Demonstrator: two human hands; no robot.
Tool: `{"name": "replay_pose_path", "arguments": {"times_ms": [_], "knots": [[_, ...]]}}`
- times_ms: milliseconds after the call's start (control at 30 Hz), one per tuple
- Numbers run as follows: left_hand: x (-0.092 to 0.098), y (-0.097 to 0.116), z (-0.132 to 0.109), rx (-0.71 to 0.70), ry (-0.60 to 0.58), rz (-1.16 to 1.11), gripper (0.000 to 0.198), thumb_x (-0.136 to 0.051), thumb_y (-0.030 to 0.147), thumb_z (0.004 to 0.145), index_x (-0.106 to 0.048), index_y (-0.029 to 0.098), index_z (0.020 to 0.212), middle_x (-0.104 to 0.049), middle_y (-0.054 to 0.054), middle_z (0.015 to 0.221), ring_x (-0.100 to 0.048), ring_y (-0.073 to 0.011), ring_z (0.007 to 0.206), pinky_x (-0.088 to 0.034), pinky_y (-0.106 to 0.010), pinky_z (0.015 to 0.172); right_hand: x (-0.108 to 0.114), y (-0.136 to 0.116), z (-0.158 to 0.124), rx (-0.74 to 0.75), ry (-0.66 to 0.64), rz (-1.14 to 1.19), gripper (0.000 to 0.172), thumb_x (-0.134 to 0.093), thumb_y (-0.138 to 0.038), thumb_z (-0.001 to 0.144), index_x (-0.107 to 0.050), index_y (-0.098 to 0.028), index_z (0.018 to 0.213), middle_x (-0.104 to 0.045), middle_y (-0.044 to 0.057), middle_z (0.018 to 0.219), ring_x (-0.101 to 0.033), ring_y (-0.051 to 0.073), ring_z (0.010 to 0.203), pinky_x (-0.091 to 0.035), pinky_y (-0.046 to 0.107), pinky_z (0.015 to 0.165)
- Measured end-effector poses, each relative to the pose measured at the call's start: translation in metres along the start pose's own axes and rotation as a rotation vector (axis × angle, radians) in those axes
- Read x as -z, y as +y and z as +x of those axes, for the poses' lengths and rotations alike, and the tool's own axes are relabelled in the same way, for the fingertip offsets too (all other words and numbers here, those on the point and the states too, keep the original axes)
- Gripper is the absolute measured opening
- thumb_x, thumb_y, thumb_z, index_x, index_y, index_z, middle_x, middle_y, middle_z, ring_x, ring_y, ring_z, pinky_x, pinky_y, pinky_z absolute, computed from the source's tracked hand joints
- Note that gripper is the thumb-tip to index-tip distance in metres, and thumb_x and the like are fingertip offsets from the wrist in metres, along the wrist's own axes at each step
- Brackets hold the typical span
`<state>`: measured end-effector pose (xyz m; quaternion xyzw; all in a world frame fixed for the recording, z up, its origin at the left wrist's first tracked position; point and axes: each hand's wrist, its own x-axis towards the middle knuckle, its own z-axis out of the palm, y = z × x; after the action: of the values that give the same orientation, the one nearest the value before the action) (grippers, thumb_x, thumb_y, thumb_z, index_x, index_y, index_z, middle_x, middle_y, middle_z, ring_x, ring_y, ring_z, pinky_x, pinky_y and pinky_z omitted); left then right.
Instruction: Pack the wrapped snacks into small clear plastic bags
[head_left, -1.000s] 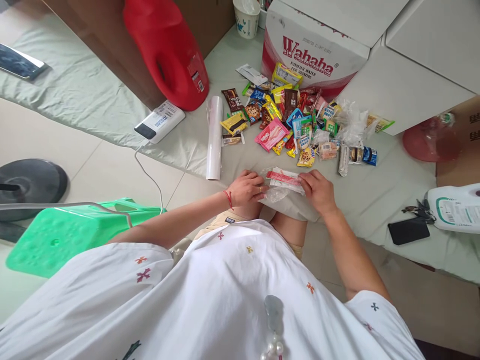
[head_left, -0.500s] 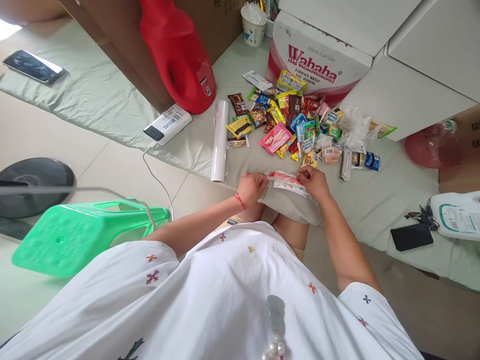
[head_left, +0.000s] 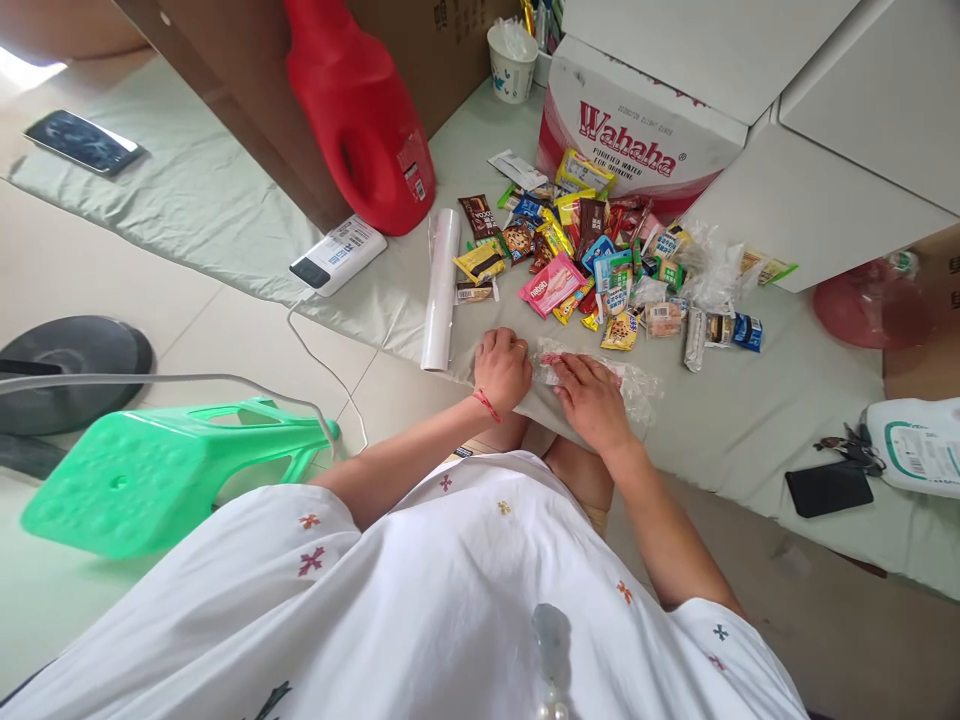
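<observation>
A clear plastic bag with red and white print (head_left: 639,386) lies crumpled at the near edge of the cloth-covered surface (head_left: 675,430). My right hand (head_left: 592,398) rests flat on it, fingers spread. Just left of the bag is my left hand (head_left: 502,370), a red string at its wrist, its fingers curled down on the cloth; whatever they hold, if anything, is hidden. Beyond both hands lies a pile of small wrapped snacks, with a pink packet (head_left: 552,285) and a yellow cookie packet (head_left: 619,331) nearest. A clear film roll (head_left: 441,290) lies left of the pile.
Behind the snacks stands a Wahaha box (head_left: 637,130). A red jug (head_left: 375,130), a white power bank (head_left: 339,255) and a phone (head_left: 84,141) are on the left. A green stool (head_left: 120,480) is at lower left. On the right lie a black wallet (head_left: 829,488), keys and a white bottle (head_left: 915,445).
The bag, earlier stretched between both hands over the edge, now lies crumpled on the cloth. My right hand has opened and come down on it, moving left. The view has shifted slightly.
</observation>
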<state>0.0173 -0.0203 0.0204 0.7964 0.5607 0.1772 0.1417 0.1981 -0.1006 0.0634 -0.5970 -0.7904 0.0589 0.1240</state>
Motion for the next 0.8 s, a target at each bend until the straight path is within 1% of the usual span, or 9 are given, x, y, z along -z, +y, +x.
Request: {"name": "replay_pose_path", "arguments": {"times_ms": [100, 233, 333, 433, 467, 533, 600, 700, 800], "knots": [[0.007, -0.001, 0.005, 0.024, -0.058, -0.003, 0.018, -0.053, 0.02, 0.091, -0.07, 0.021, 0.097, -0.067, -0.017, 0.118, -0.058, -0.0374, 0.114, -0.048, -0.05, 0.086, -0.017, 0.007, -0.001, -0.024, -0.011, 0.038, 0.044, -0.046, -0.028, 0.105, -0.061, -0.026, 0.147, -0.061, 0.008, 0.15, -0.051, 0.033, 0.136, -0.037, 0.054, 0.116], [0.023, -0.005, 0.019, 0.215, -0.247, -0.121, 0.023, -0.044, 0.024, 0.098, -0.064, 0.021, 0.11, -0.073, -0.012, 0.094, -0.067, -0.0293, 0.088, -0.047, -0.04, 0.074, -0.023, 0.017, -0.004, -0.026, 0.024, 0.109, 0.044, -0.046, -0.025, 0.105, -0.063, -0.031, 0.144, -0.063, 0.006, 0.147, -0.052, 0.031, 0.135, -0.038, 0.051, 0.116], [0.029, -0.006, 0.025, 0.324, -0.297, -0.232, 0.025, -0.047, 0.039, 0.1, -0.061, 0.021, 0.111, -0.073, -0.009, 0.084, -0.068, -0.0259, 0.08, -0.046, -0.035, 0.07, -0.023, 0.018, -0.004, -0.036, 0.036, 0.132, 0.043, -0.046, -0.024, 0.104, -0.065, -0.032, 0.143, -0.064, 0.005, 0.146, -0.052, 0.03, 0.134, -0.038, 0.05, 0.116], [0.028, -0.004, 0.026, 0.329, -0.312, -0.249, 0.04, -0.06, 0.055, 0.091, -0.062, 0.02, 0.109, -0.074, -0.008, 0.085, -0.068, -0.0265, 0.082, -0.044, -0.032, 0.066, -0.026, 0.018, -0.004, -0.035, 0.058, 0.149, 0.044, -0.047, -0.024, 0.104, -0.065, -0.032, 0.143, -0.064, 0.005, 0.146, -0.053, 0.029, 0.133, -0.039, 0.05, 0.115], [0.027, -0.002, 0.026, 0.311, -0.334, -0.225, 0.04, -0.067, 0.056, 0.086, -0.064, 0.021, 0.104, -0.074, -0.008, 0.085, -0.068, -0.0265, 0.081, -0.042, -0.032, 0.065, -0.027, 0.019, -0.005, -0.032, 0.069, 0.152, 0.044, -0.047, -0.024, 0.104, -0.065, -0.033, 0.143, -0.065, 0.004, 0.146, -0.053, 0.029, 0.132, -0.04, 0.05, 0.115], [0.026, -0.001, 0.027, 0.265, -0.398, -0.166, 0.03, -0.074, 0.05, 0.078, -0.065, 0.022, 0.085, -0.071, -0.007, 0.08, -0.065, -0.0249, 0.077, -0.038, -0.031, 0.062, -0.028, 0.02, -0.005, -0.027, 0.083, 0.155, 0.043, -0.046, -0.025, 0.104, -0.065, -0.032, 0.142, -0.065, 0.004, 0.145, -0.054, 0.029, 0.132, -0.04, 0.05, 0.114], [0.027, 0.0, 0.029, 0.24, -0.451, -0.192, 0.027, -0.071, 0.04, 0.077, -0.057, 0.021, 0.065, -0.061, -0.003, 0.066, -0.059, -0.0204, 0.068, -0.034, -0.03, 0.06, -0.029, 0.021, -0.006, -0.024, 0.086, 0.162, 0.043, -0.044, -0.026, 0.105, -0.065, -0.031, 0.143, -0.065, 0.004, 0.145, -0.054, 0.029, 0.133, -0.04, 0.049, 0.115], [0.029, 0.002, 0.03, 0.301, -0.453, -0.478, 0.028, -0.066, 0.029, 0.075, -0.047, 0.021, 0.056, -0.044, 0.003, 0.053, -0.045, -0.0132, 0.056, -0.029, -0.028, 0.057, -0.029, 0.022, -0.007, -0.02, 0.076, 0.185, 0.044, -0.045, -0.025, 0.105, -0.064, -0.034, 0.143, -0.065, 0.003, 0.146, -0.054, 0.028, 0.133, -0.04, 0.049, 0.115], [0.026, 0.013, 0.025, 0.358, -0.388, -0.784, 0.022, -0.066, 0.028, 0.072, -0.049, 0.02, 0.061, -0.045, 0.006, 0.053, -0.043, -0.0108, 0.055, -0.031, -0.026, 0.055, -0.03, 0.022, -0.007, -0.021, 0.076, 0.209, 0.043, -0.047, -0.025, 0.104, -0.066, -0.034, 0.141, -0.065, 0.004, 0.145, -0.053, 0.029, 0.133, -0.041, 0.05, 0.115]]}}
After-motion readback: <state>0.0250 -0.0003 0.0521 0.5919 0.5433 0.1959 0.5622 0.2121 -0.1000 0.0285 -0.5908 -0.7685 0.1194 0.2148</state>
